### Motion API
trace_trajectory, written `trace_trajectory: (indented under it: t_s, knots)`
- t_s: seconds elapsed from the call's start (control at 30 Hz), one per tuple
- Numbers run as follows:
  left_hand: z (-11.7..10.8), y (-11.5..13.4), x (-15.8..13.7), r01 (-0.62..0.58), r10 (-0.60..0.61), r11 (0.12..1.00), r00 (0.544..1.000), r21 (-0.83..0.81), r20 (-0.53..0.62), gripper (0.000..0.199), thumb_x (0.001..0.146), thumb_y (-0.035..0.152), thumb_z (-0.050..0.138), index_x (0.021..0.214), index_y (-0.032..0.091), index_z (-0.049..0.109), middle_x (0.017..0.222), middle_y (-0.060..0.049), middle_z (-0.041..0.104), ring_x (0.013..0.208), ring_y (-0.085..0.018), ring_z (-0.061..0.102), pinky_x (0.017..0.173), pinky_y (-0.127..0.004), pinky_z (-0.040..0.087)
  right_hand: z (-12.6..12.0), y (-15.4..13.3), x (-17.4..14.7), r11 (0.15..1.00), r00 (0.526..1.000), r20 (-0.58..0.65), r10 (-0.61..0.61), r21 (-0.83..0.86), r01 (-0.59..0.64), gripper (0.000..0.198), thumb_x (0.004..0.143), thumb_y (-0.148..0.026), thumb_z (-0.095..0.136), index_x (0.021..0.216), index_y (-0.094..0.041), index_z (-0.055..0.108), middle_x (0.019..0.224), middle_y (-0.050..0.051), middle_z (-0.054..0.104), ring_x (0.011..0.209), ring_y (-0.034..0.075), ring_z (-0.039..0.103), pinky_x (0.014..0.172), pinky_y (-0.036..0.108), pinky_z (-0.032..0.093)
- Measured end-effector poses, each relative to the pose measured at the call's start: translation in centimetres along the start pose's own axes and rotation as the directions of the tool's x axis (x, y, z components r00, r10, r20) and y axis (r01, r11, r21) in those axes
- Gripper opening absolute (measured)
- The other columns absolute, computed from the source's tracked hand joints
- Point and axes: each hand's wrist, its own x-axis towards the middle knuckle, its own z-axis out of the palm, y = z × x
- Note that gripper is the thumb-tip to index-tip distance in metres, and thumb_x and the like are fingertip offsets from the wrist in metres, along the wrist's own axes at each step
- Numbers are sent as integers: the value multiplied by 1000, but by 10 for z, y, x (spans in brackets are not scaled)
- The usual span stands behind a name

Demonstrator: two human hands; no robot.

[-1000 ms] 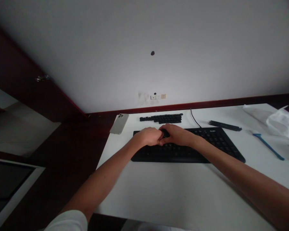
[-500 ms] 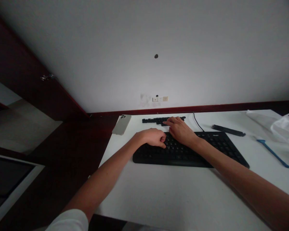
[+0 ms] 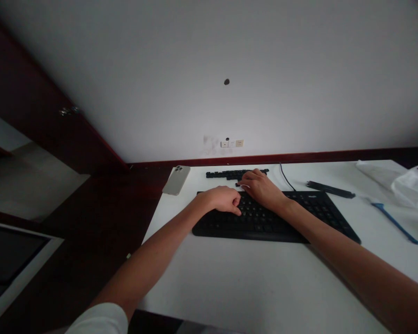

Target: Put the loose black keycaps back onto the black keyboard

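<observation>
Head view: at the far left stands a dark red door (image 3: 52, 106) with a metal handle (image 3: 68, 111). Next comes a pale phone (image 3: 177, 180), lying camera side up at the far left corner of the white table (image 3: 209, 278). A white sleeve (image 3: 97, 320) shows at the lower left, and from it the left arm runs up to the left hand (image 3: 225, 199), which is over the left part of a black keyboard (image 3: 264, 225). Its fingers are curled in and the thumb points toward the keys; whether they grip anything I cannot tell. Behind the keyboard, near the wall, lie rows of loose black keycaps (image 3: 218, 175). The right hand (image 3: 259, 188) reaches over the keyboard's back edge to the rows, partly covering them. Its fingers are bent, the tips close together at a single black keycap (image 3: 237, 184) just in front of the rows; pinched or merely touched, I cannot tell. Farther right, a thin black cable (image 3: 286, 176) meets the keyboard's back edge, then come a dark strip (image 3: 330, 189), a blue tool (image 3: 396, 223) and a crumpled white bag (image 3: 414, 188)
</observation>
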Motion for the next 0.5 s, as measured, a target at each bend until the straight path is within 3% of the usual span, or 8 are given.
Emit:
trace_trajectory:
  t_s: [0.2,0.37,0.5]
  knots:
    - [0,-6,1,-65,66,996,998,-56,18,25,85,44,70,82,20,63,75,1,63,66,-14,52,60,-28,30,-11,7,2,999,1000,27,2,51,-3,14,92,-21,65,90,-18,79,92,8,73,93,28,57,86,39,47]
    - [1,-4,2,-13,13,999,1000,-35,4,25,82,42,74,83,20,63,74,1,63,67,-15,51,60,-28,29,-17,9,2,998,998,68,11,59,-15,15,92,-19,64,87,-18,78,90,8,75,92,28,60,83,38,49]
    - [1,-6,1,-54,54,998,999,-39,4,25,83,43,72,83,20,62,74,0,62,66,-14,50,61,-28,29,-18,15,1,996,996,83,35,83,-42,12,90,-18,66,88,-19,77,93,7,75,93,27,63,84,37,50]
